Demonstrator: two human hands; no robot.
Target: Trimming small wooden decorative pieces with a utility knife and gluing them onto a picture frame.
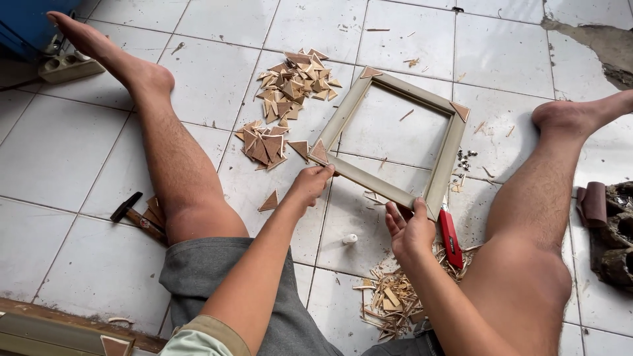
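A square wooden frame (395, 138) is seen lying on the white tiled floor (59, 151), between the person's spread bare legs, turned so that one corner points toward the body. Small triangular wooden pieces are fixed at three of its corners; the fourth corner is hidden by the right hand. The frame's near-left corner is gripped by the left hand (308, 184), fingers curled over the edge beside a corner triangle (319, 152). Its nearest corner is held by the right hand (410, 231), thumb on top and fingers underneath. Just right of that hand, a red utility knife (451, 236) is laid on the tiles, close to the frame's edge. A heap of wood shavings (390, 300) is spread below the right hand, and a small white cap (350, 238) is seen between the two forearms. Left of the frame, two piles of wooden triangles (293, 82) are gathered, with a single triangle (269, 201) lying apart near the left wrist. Farther left, beyond the left leg, a hammer (135, 216) is rested on the floor.
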